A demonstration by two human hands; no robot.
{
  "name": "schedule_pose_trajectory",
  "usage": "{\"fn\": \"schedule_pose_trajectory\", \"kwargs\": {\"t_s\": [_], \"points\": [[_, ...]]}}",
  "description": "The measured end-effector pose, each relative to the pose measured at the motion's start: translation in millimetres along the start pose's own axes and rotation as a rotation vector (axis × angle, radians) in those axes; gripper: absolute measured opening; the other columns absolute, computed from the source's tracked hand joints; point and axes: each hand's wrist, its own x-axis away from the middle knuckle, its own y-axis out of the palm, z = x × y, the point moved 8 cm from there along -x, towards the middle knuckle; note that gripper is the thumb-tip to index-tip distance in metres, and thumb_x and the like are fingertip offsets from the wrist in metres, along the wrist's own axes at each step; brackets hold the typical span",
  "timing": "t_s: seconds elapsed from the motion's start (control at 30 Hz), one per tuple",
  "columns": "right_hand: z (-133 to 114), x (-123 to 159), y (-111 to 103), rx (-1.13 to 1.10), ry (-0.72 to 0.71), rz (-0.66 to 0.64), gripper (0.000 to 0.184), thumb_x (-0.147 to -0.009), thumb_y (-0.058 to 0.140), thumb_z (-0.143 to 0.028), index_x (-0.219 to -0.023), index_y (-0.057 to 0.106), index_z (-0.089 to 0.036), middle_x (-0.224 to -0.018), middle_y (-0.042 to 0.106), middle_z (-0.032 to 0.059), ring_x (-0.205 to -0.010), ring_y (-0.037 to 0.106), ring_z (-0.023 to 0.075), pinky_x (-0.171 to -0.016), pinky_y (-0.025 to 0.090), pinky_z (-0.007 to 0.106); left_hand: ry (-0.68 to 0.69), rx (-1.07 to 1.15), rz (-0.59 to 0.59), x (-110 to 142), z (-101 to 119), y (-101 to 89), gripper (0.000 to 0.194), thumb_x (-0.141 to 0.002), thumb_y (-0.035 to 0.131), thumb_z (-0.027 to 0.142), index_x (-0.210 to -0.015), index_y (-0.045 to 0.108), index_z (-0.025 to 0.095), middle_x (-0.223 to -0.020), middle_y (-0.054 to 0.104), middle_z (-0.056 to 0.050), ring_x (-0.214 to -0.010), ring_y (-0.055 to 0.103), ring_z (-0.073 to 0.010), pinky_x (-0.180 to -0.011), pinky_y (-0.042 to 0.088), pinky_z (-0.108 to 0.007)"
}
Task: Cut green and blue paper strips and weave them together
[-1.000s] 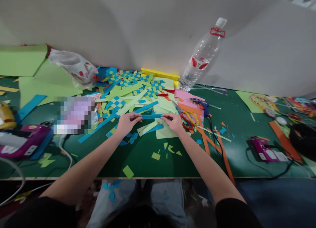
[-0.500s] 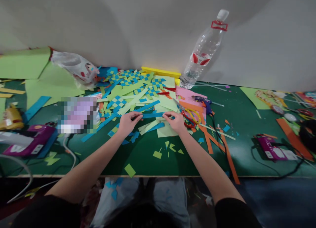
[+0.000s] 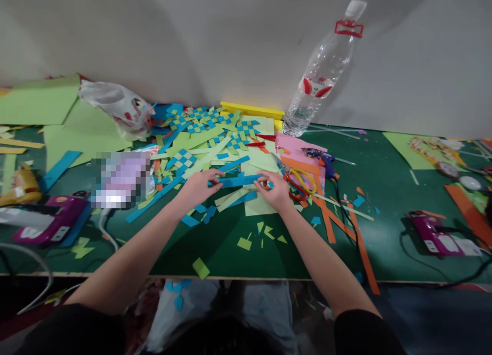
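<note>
A blue paper strip (image 3: 240, 180) is stretched between my two hands, a little above the green table. My left hand (image 3: 203, 189) pinches its left end between thumb and fingers. At the other end my right hand (image 3: 273, 186) has its thumb and fingertips closed on the strip. Light green paper (image 3: 262, 206) lies beneath, with more loose blue and green strips around it. Behind are several woven blue-and-green checkered pieces (image 3: 182, 161). Scissors with red and yellow handles (image 3: 302, 181) lie just right of my right hand.
A tall clear bottle (image 3: 322, 73) stands against the wall, by a yellow tray edge (image 3: 251, 110). A blue glue gun (image 3: 326, 162) with a black cord lies at right. At left are a pixelated phone-like device (image 3: 122, 178), a plastic bag (image 3: 119, 106) and a purple power block (image 3: 54, 219).
My left hand has shifted slightly left and its fingers have opened out a little along the strip. More of the blue strip's face shows. The view has turned slightly.
</note>
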Motion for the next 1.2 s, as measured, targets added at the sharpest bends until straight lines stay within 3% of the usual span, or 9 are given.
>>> {"fn": "schedule_pose_trajectory", "kwargs": {"t_s": [0.13,0.3,0.47,0.57,0.73,0.83,1.03,1.2], "points": [[-5,0,12,0.056,-0.095,-0.123,0.020,-0.090,0.056,-0.033,-0.097,0.070,-0.021,-0.075,0.072,0.0029,-0.077,0.062,0.0186,-0.085,0.045,0.036,0.050,-0.195,-0.030,2,8,7.4,0.032,-0.086,0.057,0.036,-0.111,0.066,0.019,-0.089,0.074,-0.007,-0.091,0.067,-0.0276,-0.081,0.050,-0.038],[-16,2,22,0.381,-0.164,-0.196,0.030,-0.097,0.043,-0.030,-0.109,0.067,-0.017,-0.098,0.074,0.0080,-0.096,0.061,0.0215,-0.099,0.034,0.041,0.235,-0.590,0.076,-1,30,12.1,0.034,-0.094,0.049,0.031,-0.121,0.063,0.017,-0.121,0.064,-0.014,-0.117,0.054,-0.0323,-0.096,0.041,-0.045],[-22,3,15,0.541,-0.128,-0.133,0.033,-0.098,0.037,-0.023,-0.119,0.063,-0.023,-0.125,0.066,0.0070,-0.117,0.054,0.0225,-0.115,0.012,0.049,0.274,-0.646,0.034,-10,30,18.9,0.029,-0.091,0.054,0.025,-0.117,0.065,0.018,-0.131,0.057,-0.014,-0.125,0.046,-0.0331,-0.098,0.037,-0.045],[-19,3,19,0.601,-0.108,-0.175,0.033,-0.097,0.039,-0.022,-0.120,0.063,-0.025,-0.137,0.058,0.0057,-0.128,0.045,0.0260,-0.117,0.004,0.055,0.265,-0.636,-0.024,-18,27,19.8,0.020,-0.090,0.057,0.025,-0.106,0.069,0.020,-0.129,0.058,-0.012,-0.125,0.045,-0.0314,-0.096,0.037,-0.043],[-13,-7,32,0.652,-0.123,-0.342,0.034,-0.095,0.040,-0.022,-0.119,0.064,-0.022,-0.149,0.045,0.0048,-0.136,0.036,0.0297,-0.117,0.002,0.059,0.236,-0.590,-0.123,-32,22,19.7,0.009,-0.085,0.064,0.025,-0.091,0.070,0.022,-0.118,0.062,-0.009,-0.117,0.049,-0.0290,-0.092,0.037,-0.040],[-10,-21,34,0.623,-0.085,-0.455,0.023,-0.090,0.053,-0.024,-0.102,0.071,-0.020,-0.150,0.044,0.0069,-0.139,0.031,0.0325,-0.117,0.002,0.061,0.251,-0.565,-0.169,-41,22,20.1,0.009,-0.081,0.068,0.027,-0.088,0.070,0.021,-0.113,0.064,-0.008,-0.113,0.050,-0.0287,-0.089,0.038,-0.038],[-10,-49,33,0.518,0.015,-0.573,0.002,-0.075,0.073,-0.020,-0.075,0.073,-0.022,-0.133,0.059,0.0073,-0.133,0.038,0.0328,-0.115,0.010,0.063,0.269,-0.484,-0.251,-57,18,19.8,0.030,-0.072,0.073,0.031,-0.101,0.070,0.024,-0.112,0.064,-0.009,-0.112,0.049,-0.0288,-0.088,0.040,-0.036],[-8,-61,35,0.463,0.097,-0.637,0.009,-0.069,0.078,-0.020,-0.063,0.071,-0.022,-0.117,0.068,0.0056,-0.127,0.045,0.0346,-0.110,0.015,0.067,0.264,-0.362,-0.319,-68,10,18.7,0.018,-0.064,0.075,0.033,-0.079,0.073,0.024,-0.099,0.067,-0.008,-0.105,0.053,-0.0279,-0.088,0.041,-0.035]]}}
